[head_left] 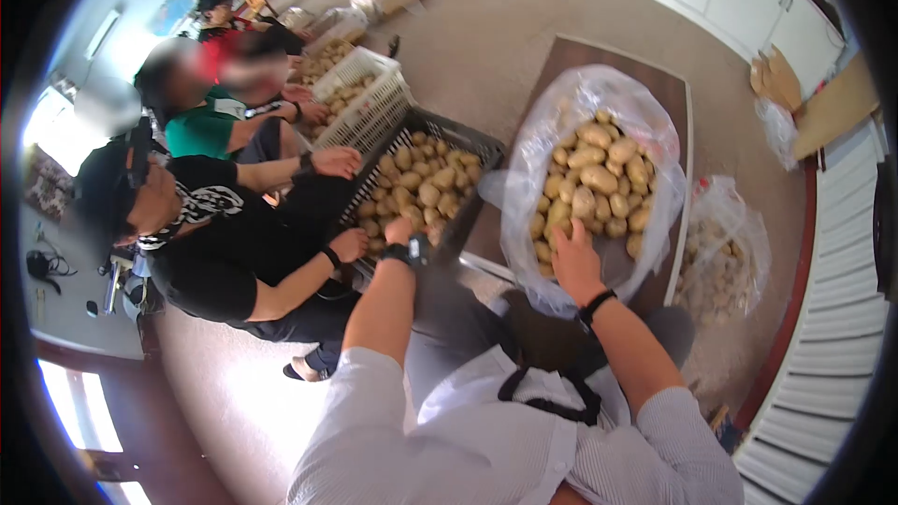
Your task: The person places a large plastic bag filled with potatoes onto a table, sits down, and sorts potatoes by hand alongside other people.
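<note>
My right hand (576, 266) reaches into a clear plastic bag (524, 262) of potatoes (599, 178), its fingertips touching the nearest ones. Those fingers are slightly apart, and no potato is plainly gripped. The bag's mouth is spread wide on a dark brown table (557, 64). To the left, my left hand (400, 230) is at the near side of a black slatted crate (486, 143) full of potatoes (428, 194). It looks small and partly hidden behind its wristwatch, so I cannot make out its fingers or anything in them.
A person in black (215, 243) sits left of the black crate, hands by its edge. Beyond, a person in green (201, 131) reaches to a white crate (382, 84) of potatoes. Another clear bag of potatoes (720, 257) stands on the floor at right. Cardboard (837, 112) leans by the wall.
</note>
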{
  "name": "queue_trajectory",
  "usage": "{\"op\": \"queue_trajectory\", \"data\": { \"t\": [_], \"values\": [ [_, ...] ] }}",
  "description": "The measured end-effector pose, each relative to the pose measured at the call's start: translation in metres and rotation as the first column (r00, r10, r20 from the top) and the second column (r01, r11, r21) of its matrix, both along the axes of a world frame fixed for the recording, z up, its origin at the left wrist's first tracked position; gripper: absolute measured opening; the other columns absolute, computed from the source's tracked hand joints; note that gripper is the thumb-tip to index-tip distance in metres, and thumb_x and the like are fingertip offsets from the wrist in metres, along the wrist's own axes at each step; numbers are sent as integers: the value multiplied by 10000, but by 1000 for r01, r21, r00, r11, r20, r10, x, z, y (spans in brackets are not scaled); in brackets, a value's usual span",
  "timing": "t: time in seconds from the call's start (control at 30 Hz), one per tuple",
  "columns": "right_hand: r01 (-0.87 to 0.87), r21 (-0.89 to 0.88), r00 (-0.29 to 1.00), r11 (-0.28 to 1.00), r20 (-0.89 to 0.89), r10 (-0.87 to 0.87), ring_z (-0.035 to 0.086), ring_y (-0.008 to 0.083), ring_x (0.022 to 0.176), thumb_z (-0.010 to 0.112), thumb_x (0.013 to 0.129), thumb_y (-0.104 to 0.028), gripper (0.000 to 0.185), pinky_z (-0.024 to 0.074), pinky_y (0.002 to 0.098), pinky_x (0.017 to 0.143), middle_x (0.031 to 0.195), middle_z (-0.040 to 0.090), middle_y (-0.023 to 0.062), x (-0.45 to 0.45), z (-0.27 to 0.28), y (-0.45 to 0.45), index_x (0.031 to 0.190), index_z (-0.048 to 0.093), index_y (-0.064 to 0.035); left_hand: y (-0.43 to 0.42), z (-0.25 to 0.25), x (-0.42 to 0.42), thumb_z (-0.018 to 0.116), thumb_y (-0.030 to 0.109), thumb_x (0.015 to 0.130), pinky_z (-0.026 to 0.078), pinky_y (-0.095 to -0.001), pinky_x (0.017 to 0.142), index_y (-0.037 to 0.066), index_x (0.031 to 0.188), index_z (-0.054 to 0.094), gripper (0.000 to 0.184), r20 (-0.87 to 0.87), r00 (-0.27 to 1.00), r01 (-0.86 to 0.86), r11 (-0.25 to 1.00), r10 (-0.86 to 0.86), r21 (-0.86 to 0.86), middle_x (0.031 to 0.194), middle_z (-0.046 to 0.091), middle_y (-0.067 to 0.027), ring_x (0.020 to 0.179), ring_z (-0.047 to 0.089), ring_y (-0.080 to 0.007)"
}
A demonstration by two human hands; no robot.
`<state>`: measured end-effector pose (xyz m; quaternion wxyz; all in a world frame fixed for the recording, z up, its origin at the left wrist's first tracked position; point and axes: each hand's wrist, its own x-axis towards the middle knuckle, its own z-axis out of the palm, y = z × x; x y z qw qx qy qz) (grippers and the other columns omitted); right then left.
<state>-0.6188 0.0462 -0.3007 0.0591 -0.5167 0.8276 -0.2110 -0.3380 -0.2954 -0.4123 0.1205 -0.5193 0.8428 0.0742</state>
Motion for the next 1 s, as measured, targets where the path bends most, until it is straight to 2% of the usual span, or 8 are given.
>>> {"op": "queue_trajectory", "data": {
  "t": [0.07,0.1,0.17,0.27,0.53,0.57,0.6,1.0],
  "values": [
    [-3,-30,998,1000,-67,1,615,449,967,594,807,-86,405,535,514,787,1374,402,239,3,-1,1,1204,532,-129,13,15,-3,547,250,865,563,-441,748,79,923,746,269,0,1000,1,1000,-1,-3,1006,720,-142,905,702,-323],
    [-20,-62,995,998,-95,14,615,448,967,598,803,-84,404,536,513,784,1368,406,239,4,-3,0,1199,534,-128,9,-3,4,610,225,808,534,-452,608,42,756,729,225,-168,986,-30,998,20,-56,775,700,-161,708,680,-335],
    [-28,-62,993,998,-112,21,615,444,954,609,794,-78,404,540,504,772,1357,414,233,6,1,0,1189,538,-122,-5,-38,9,610,245,818,530,-453,610,40,779,734,242,-186,980,-87,994,74,-66,813,710,-167,732,685,-331],
    [-43,31,995,999,-91,46,617,431,937,615,792,-70,386,548,489,754,1353,419,224,11,12,1,1170,545,-113,29,35,-5,619,254,854,554,-432,726,77,916,740,223,-50,977,-205,975,209,85,941,723,-147,880,705,-325],
    [-62,84,968,995,-239,80,642,396,869,634,794,-76,346,570,455,692,1309,468,172,11,-4,2,1124,533,-88,51,56,-38,692,243,837,551,-419,642,34,987,675,258,-140,989,22,992,-39,-121,871,701,-151,756,689,-305],
    [-57,83,967,995,-242,76,642,396,869,634,794,-76,346,570,455,692,1309,468,172,10,-7,2,1124,533,-88,71,87,-58,638,209,865,550,-392,615,34,1013,672,232,-671,560,-348,873,486,341,847,681,-134,721,668,-275],
    [-53,80,967,995,-246,71,646,389,845,636,793,-85,337,570,452,686,1297,477,170,9,-11,3,1112,528,-83,89,110,-73,585,176,893,549,-364,589,35,1038,670,220,-564,-236,-231,518,791,824,824,661,-118,685,646,-244],
    [39,-63,999,997,8,-38,628,415,887,643,777,-147,441,531,502,741,1220,547,191,6,0,9,1167,464,-46,167,106,-125,557,197,922,536,-335,590,3,1235,532,369,-627,198,107,619,754,778,1005,621,-129,755,676,-231]
  ]
}}
